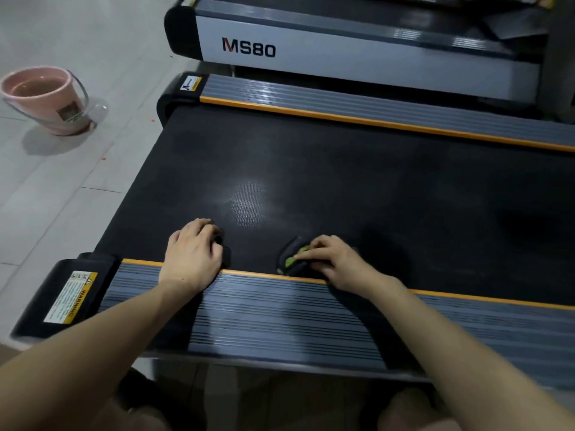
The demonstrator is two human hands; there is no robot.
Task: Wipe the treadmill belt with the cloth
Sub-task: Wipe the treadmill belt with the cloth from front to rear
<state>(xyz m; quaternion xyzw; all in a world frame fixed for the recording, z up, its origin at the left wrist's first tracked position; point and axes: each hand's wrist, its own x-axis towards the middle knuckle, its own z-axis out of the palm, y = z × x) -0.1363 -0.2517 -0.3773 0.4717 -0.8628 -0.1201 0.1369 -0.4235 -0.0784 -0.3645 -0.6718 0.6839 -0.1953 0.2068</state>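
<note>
The black treadmill belt (pixel 342 169) runs across the middle of the view between two grey side rails with orange trim. My right hand (pixel 333 262) grips a dark cloth with green patches (pixel 294 258) and holds it against the belt, just beyond the near rail (pixel 280 312). My left hand (pixel 193 253) rests on the belt's near edge to the left of the cloth, fingers bent with the tips on the belt and nothing in it. A dark shadow lies beside its fingertips. A pale sheen (pixel 249 197) shows on the belt beyond both hands.
A pink bucket with water (pixel 43 98) stands on the tiled floor at the far left. A second treadmill marked MS80 (pixel 311 48) sits parallel behind this one. A warning label (pixel 71 297) marks the near rail's end cap. My knees are at the bottom edge.
</note>
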